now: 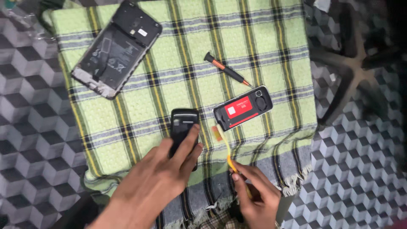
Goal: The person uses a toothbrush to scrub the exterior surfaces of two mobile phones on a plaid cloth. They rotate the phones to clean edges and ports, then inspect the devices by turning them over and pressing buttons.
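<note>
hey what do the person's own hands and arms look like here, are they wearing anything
Both are bare: the left hand and its forearm show no sleeve, glove or ring. The right hand is also ungloved, with short plain nails; a thin pale band may sit at its wrist by the frame's lower edge, too small to tell.

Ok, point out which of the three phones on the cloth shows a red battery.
The small phone lying back-up right of centre, just below the screwdriver. The large opened phone at top left shows a black battery; the left hand holds a plain black one.
</note>
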